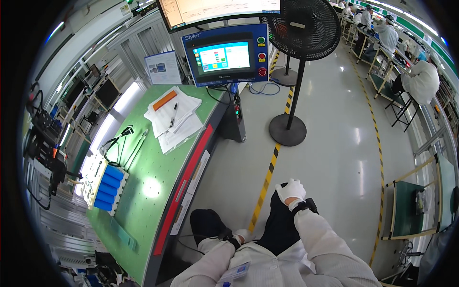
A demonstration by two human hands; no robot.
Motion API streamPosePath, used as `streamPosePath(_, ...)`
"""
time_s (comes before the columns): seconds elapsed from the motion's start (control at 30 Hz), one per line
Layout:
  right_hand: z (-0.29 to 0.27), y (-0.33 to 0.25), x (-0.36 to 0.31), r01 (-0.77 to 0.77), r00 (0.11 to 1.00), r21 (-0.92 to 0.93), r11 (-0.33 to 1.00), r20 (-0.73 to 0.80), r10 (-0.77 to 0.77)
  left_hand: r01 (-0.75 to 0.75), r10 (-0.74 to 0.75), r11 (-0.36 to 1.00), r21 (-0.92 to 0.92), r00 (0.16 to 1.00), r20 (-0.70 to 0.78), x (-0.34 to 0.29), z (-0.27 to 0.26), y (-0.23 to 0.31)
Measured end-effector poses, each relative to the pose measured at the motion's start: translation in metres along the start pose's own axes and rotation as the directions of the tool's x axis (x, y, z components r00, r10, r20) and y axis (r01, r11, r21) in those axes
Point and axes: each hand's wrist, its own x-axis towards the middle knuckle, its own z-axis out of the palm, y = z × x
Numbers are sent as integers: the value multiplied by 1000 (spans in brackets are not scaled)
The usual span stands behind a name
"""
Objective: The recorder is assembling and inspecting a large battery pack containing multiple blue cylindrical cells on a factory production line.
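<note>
My right hand [290, 191], in a white glove, rests on my right knee [282, 217] with its fingers curled in. No object shows in it. In my lap by the left thigh lies my left hand [244, 235], gloved too; its fingers are mostly hidden. Both wrists carry a black strap [305, 205]. Left of me stands a green-topped workbench [158, 191]. On it, apart from both hands, a pale frame holds a row of blue cylinders [109, 186]. Beyond it are loose papers [179, 126] with a pen [173, 115] and an orange bar [164, 101] on top.
A control panel [222, 57] with a lit screen stands past the bench's far end, under a monitor [220, 12]. Ahead is a black pedestal fan [288, 130]. Yellow-black tape [265, 184] crosses the floor. At the right are a green-shelved cart [409, 208] and seated people [423, 79].
</note>
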Motion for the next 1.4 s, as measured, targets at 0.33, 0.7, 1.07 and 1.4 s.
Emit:
streamPosePath(0.33, -7, -6, -4, 12, 1000, -20, 1000, -24, -12, 12, -12, 1000, 10, 999, 45, -6, -12, 8)
streamPosePath(0.7, -3, 11, 6, -39, 999, 6, 999, -9, 39, 238, -240, 971, -39, 968, -71, -42, -81, 86)
streamPosePath(1.07, -5, -5, 1, -4, 1000, -9, 1000, 13, 4, 291, -445, 880, -374, 781, -438, -56, -94, 73)
streamPosePath(1.4, -7, -10, -5, -3, 1000, -7, 1000, 24, 3, 215, -219, 971, -110, 975, -26, -34, -54, 41)
